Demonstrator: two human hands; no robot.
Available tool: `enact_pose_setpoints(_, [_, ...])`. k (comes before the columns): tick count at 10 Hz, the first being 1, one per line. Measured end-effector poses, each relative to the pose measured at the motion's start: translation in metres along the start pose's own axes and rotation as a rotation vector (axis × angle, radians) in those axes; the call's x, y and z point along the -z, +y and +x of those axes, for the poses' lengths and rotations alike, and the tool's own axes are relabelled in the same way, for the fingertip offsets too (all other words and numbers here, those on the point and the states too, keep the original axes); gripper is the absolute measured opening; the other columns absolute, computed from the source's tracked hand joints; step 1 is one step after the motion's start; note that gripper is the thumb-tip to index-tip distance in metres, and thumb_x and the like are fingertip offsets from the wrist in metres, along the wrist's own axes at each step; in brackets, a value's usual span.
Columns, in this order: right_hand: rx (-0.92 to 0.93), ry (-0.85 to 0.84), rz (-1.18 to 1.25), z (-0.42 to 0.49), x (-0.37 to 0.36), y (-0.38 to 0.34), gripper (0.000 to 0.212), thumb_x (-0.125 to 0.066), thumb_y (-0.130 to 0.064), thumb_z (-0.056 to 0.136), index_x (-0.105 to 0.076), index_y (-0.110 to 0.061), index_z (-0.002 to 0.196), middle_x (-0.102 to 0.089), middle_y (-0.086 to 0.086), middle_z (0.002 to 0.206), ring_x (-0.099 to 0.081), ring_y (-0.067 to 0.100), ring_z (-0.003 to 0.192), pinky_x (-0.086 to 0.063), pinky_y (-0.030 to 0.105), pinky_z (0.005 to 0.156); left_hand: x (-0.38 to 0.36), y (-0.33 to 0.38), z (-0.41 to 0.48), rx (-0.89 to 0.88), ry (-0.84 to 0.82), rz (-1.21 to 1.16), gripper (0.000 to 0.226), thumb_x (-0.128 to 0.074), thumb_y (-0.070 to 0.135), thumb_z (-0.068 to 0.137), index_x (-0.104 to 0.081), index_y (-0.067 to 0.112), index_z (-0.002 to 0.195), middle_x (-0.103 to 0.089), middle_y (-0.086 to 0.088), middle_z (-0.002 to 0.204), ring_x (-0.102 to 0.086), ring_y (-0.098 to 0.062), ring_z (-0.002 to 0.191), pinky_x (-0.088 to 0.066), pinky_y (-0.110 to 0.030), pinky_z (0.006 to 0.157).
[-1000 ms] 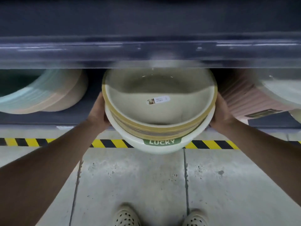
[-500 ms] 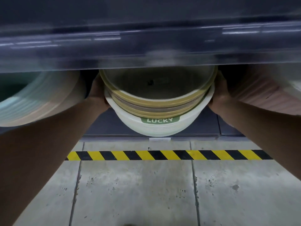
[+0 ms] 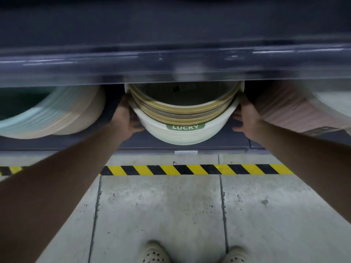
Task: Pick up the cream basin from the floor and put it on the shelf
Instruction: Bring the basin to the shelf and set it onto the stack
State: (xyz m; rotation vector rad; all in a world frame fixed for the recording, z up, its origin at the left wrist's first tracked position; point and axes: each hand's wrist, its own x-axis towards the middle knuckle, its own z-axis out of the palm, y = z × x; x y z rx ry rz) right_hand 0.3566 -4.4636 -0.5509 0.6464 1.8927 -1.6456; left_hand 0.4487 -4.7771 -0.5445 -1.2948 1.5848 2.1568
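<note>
My two pale shoes [image 3: 153, 252] are standing on the grey concrete floor [image 3: 161, 205], nearest me & well short of the cream basin [image 3: 182, 136]. A yellow-black hazard stripe [image 3: 190, 169] is running across the floor between shoes & basin. Both arms are reaching fwd to the basin. My left hand [image 3: 125, 115] is gripping the basin's left rim, thumb lying on the wall under it. Its other fingers are curling behind the rim, mostly hidden. My right hand [image 3: 247, 118] is pressing the basin's right side w/ fingers [image 3: 236, 116] spread & fairly straight, tips touching the wall. The basin is sitting in the bottom shelf [image 3: 235, 143], mouth tilting toward me, green LUCKY label [image 3: 185, 127] facing front. Can't tell if its base is fully resting on the board. Yellow-rimmed basins [image 3: 180, 111] are nesting inside it. Left of the basin a mint & peach stack [image 3: 57, 114] is leaning, blurred; right of it, a pink stack [image 3: 284, 111]. Above the basin a dark upper shelf edge [image 3: 171, 67] is covering its far rim.
</note>
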Motion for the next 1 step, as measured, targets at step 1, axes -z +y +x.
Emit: enact_pose_setpoints(1, [-0.025,-0.027,-0.147,-0.0388,0.0183,0.0220,0.076,-0.052,-0.072,0.089,-0.042,-0.031,0.152,-0.044,0.000,0.158,-0.043,0.023,0.142,-0.035,0.050,0.107,0.0044,-0.0138,-0.0419,0.044,0.060,0.137,0.045,-0.055,0.046,0.101,-0.058,0.019,0.137,-0.061,-0.012,0.141,-0.059,-0.036,0.127,-0.050,-0.050,0.097])
